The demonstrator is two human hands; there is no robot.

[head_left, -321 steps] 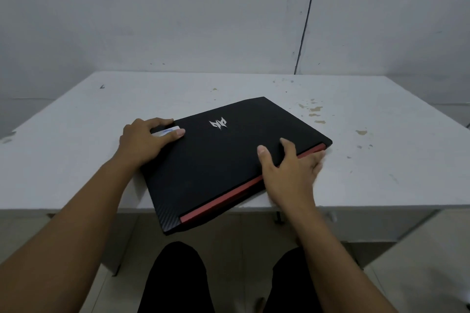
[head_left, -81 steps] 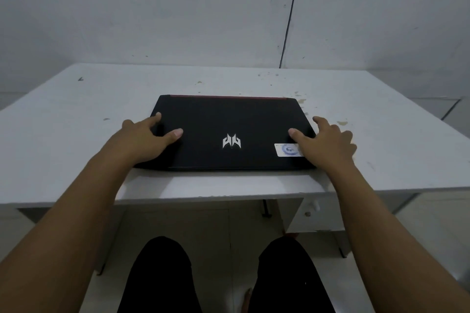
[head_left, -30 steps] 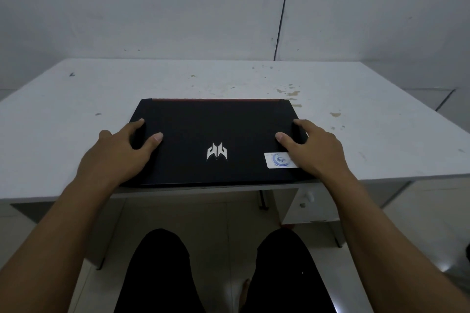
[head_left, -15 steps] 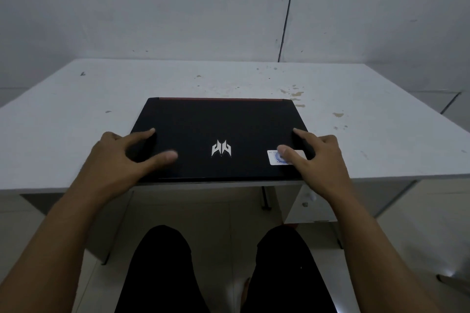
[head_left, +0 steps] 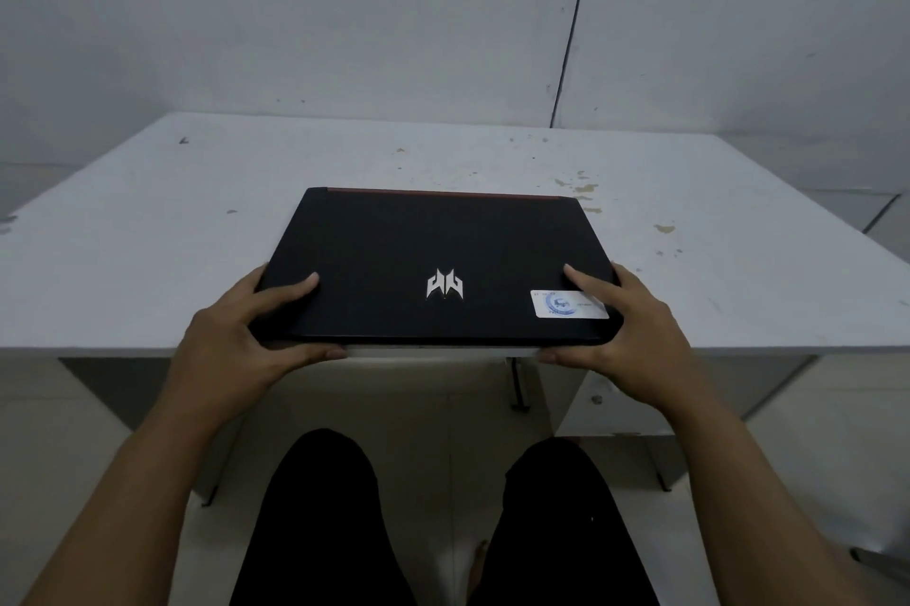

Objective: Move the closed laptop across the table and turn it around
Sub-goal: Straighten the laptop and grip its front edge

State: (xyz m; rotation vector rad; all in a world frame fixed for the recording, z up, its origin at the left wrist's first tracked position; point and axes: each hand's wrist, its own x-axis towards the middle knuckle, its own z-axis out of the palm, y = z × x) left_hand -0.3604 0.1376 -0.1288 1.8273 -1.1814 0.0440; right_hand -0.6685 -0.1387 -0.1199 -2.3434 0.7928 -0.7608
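Note:
The closed black laptop (head_left: 433, 251) lies square to me at the near edge of the white table (head_left: 147, 236), its red strip on the far side and a silver logo facing me. A white sticker (head_left: 566, 304) sits at its near right corner. My left hand (head_left: 236, 334) grips the near left corner, thumb on the lid and fingers under the front edge. My right hand (head_left: 635, 334) grips the near right corner the same way. The front edge looks slightly raised over the table's edge.
A grey wall with a dark vertical seam (head_left: 571, 24) stands behind the table. Brown stains (head_left: 581, 189) mark the tabletop at the far right. A drawer unit (head_left: 591, 401) sits under the table on the right. My legs (head_left: 320, 522) are below, over the floor.
Both hands shifted from lying flat on the lid to clasping the near corners, fingers curled under the front edge. The laptop has come a little nearer, to the table's edge.

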